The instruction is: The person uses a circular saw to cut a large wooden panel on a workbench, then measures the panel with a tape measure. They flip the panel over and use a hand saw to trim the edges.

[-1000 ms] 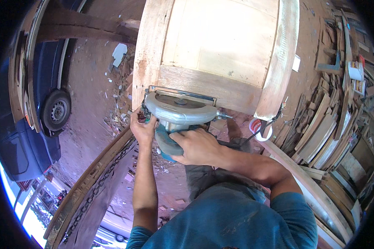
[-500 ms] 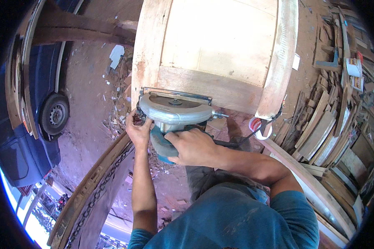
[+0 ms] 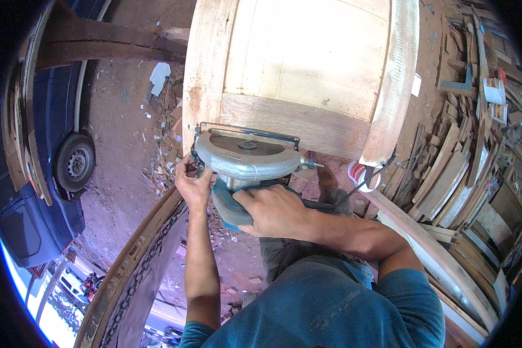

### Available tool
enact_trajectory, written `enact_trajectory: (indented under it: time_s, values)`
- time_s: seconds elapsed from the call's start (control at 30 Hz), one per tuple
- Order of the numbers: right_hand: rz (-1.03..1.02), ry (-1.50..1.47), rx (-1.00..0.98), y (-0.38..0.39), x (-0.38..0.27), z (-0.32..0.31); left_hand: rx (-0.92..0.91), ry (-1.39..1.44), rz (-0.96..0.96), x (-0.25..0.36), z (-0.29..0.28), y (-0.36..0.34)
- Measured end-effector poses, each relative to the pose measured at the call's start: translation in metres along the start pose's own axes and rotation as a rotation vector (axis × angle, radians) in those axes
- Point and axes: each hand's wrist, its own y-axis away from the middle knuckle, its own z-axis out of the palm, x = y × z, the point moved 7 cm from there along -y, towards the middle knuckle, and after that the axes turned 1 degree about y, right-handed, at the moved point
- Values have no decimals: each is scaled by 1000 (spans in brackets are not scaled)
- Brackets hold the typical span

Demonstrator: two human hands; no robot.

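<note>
A teal circular saw (image 3: 246,158) with a silver guard rests against the near end of a panelled wooden door (image 3: 296,110), its round blade partly showing in the guard's opening. My right hand (image 3: 277,211) is wrapped round the saw's rear handle. At the saw's left end, my left hand (image 3: 194,184) has its thumb and fingers bent against the dark edge fitting. The fingertips there are partly hidden, so the exact part they grip cannot be made out. A dark power cord (image 3: 354,190) runs off to the right from near the handle.
A white and red bucket (image 3: 362,177) stands below the door's right corner. Stacked boards and offcuts (image 3: 446,174) lie along the right. A wooden beam (image 3: 133,255) with a chain (image 3: 151,249) slants at lower left, and a dark blue vehicle (image 3: 35,214) stands beyond it.
The view has shifted slightly. The saw's right end sits a touch farther right, and my right hand has moved slightly right with it. Both hands keep their places on the saw.
</note>
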Motion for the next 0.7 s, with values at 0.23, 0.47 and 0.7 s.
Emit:
enact_trajectory:
  time_s: [0.23, 0.47, 0.7]
  values:
    - [-8, 2, -14, -6, -3, 2, 5, 89, -51, -16, -2, 0]
    - [-37, 29, 17, -13, -5, 6, -7, 55, -38, -6, -7, -7]
    - [-26, 36, 9, -21, -9, 6, -1, -7, -67, -9, -12, -10]
